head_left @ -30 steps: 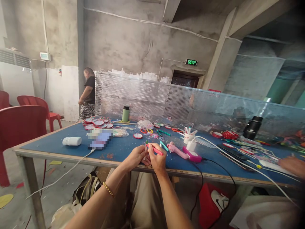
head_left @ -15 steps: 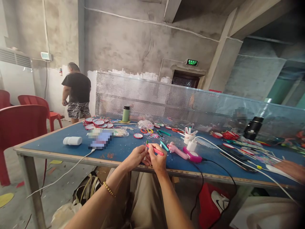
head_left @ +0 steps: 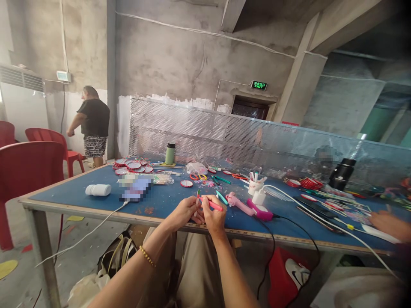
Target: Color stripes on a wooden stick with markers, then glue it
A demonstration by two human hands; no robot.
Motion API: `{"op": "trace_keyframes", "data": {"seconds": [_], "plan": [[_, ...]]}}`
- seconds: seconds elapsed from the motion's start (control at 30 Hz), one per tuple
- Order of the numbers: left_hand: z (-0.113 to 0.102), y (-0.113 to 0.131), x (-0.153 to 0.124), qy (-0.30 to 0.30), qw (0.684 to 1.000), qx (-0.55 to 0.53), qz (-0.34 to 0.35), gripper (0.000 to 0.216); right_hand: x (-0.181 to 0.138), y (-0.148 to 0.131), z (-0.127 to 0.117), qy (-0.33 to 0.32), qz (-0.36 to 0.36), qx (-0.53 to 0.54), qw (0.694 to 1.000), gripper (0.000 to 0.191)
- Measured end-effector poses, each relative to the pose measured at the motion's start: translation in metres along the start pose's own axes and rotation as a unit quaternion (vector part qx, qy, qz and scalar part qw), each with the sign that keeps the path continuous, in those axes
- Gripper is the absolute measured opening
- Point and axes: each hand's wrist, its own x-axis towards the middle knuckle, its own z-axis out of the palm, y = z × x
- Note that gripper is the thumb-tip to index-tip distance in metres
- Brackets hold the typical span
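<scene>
Grips unchanged: left hand (head_left: 183,212) pinches thin stick (head_left: 197,198), right hand (head_left: 214,217) clasps red pen (head_left: 214,206); bystander (head_left: 93,123) walked left.

Recorded movement of the bystander (head_left: 91,124) from behind the mesh screen (head_left: 192,128) leftward toward the red chairs (head_left: 48,137). Logged slight leftward shift of the co-worker's hand (head_left: 388,222).

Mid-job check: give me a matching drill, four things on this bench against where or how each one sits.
1 red pen
2 thin stick
3 white bottle
4 green flask

a upright by the mesh screen
b pinched in the left hand
c lying on its side, table left end
d gripped in the right hand

Pairs: 1-d, 2-b, 3-c, 4-a
</scene>
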Motion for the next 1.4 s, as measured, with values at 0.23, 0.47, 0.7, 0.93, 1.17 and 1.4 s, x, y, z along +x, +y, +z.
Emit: {"op": "trace_keyframes", "data": {"seconds": [0.23,0.47,0.7,0.93,1.17,1.4], "plan": [[-0.0005,-0.0026,0.0018,0.003,1.0,0.001,0.002,0.052,0.0004,-0.0001,0.0002,-0.001,-0.004,-0.005,1.0,0.031],[0.0,-0.002,0.0015,0.005,1.0,0.005,0.002,0.054,-0.0003,-0.0001,0.0001,0.005,-0.008,-0.005,1.0,0.03],[0.0013,-0.0005,0.001,0.009,1.0,0.01,0.005,0.055,0.0002,-0.0015,-0.0002,-0.003,-0.019,-0.005,1.0,0.03],[0.0008,-0.0015,0.0016,0.004,1.0,0.01,0.004,0.056,0.0009,-0.0009,0.0,0.012,-0.025,-0.006,1.0,0.029],[-0.001,-0.0043,0.0029,0.002,1.0,0.011,0.004,0.054,0.0012,0.0019,0.0012,0.012,-0.031,-0.01,0.999,0.028],[-0.0009,-0.0034,0.0024,-0.003,1.0,0.01,0.006,0.053,0.0003,0.0023,0.0009,0.013,-0.031,-0.011,0.999,0.028]]}}
